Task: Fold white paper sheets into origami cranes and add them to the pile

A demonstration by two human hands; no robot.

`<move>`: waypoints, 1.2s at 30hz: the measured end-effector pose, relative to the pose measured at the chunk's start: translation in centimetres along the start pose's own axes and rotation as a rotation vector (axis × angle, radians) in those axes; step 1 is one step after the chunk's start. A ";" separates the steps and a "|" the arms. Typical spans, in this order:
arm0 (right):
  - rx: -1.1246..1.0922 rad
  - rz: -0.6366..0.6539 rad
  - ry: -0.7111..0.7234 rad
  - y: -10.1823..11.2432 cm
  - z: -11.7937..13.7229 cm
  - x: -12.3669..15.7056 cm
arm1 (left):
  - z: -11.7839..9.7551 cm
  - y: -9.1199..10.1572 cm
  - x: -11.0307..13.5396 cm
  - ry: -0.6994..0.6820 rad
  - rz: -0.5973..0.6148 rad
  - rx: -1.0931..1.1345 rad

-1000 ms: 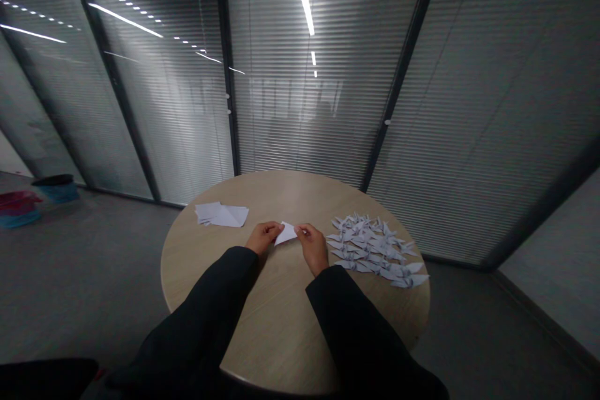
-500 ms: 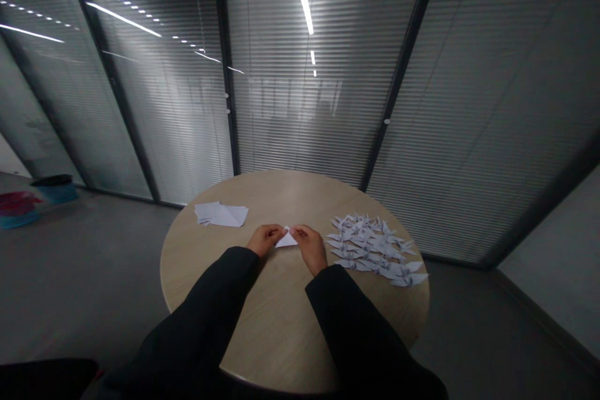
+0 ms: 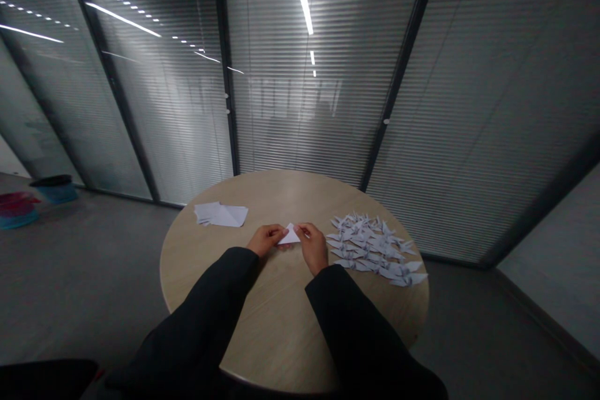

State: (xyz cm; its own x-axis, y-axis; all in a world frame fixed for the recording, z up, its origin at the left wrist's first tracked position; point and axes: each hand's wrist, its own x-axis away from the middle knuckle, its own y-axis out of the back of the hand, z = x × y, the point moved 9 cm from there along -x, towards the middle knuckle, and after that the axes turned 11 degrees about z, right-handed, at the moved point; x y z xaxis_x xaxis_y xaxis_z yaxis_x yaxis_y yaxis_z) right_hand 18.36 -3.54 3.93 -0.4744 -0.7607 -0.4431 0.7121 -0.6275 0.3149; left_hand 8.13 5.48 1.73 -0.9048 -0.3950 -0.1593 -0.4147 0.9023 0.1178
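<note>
The **right hand** (image 3: 312, 249) has shifted slightly toward the right, and the **white paper triangle** (image 3: 289, 235) now sits a little farther up, its point showing clearly toward the far side. The triangle is held between both hands, near the middle of the **round wooden table** (image 3: 281, 200). The **left hand** (image 3: 267, 239) pinches its left side and the right hand its right side; the hands are close together, with the paper between them. Both forearms, in **black sleeves** (image 3: 201, 306), reach in from the near edge. To the right lies one spread-out pile of **paper cranes** (image 3: 370, 247), too many and too overlapped to count exactly. To the far left lies one loose **stack of white paper sheets** (image 3: 220, 215).
</note>
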 end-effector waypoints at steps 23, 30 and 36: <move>-0.010 -0.017 -0.016 0.4 0.5 0.2 | -0.6 -0.2 0.3 0.028 -0.013 0.037; -0.032 -0.022 -0.021 0.5 0.6 0.1 | -0.6 -0.1 0.3 0.050 -0.022 0.050; -0.034 -0.012 -0.010 0.5 0.6 0.0 | 0.1 -0.3 0.0 0.062 0.004 0.074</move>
State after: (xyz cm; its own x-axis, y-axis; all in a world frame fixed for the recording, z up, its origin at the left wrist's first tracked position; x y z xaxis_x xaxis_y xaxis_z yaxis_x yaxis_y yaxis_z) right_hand 18.34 -3.98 4.59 -0.4880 -0.7552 -0.4377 0.7235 -0.6305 0.2811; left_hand 8.24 5.22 1.54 -0.9116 -0.3993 -0.0975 -0.4049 0.9133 0.0450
